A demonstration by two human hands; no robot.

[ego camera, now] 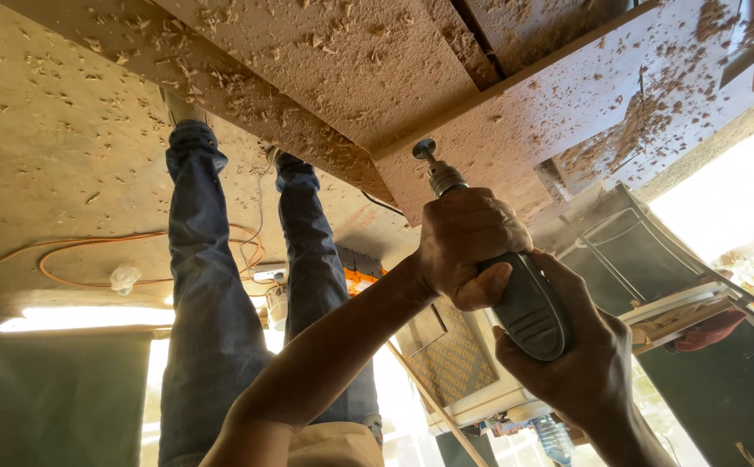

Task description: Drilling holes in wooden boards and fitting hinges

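Head view: both hands [515, 294] around grey rotary tool [515, 285].

The floor [57, 147] is a pale, dusty surface scattered with wood shavings [636, 121]. Flat wooden boards [342, 69] lie directly on it, overlapping, their faces covered in chips. An orange cable [92, 246] loops across the floor beside a crumpled white scrap [124, 278].

Grey rotary tool [515, 290], bit tip against shaving-strewn wooden board [498, 130]
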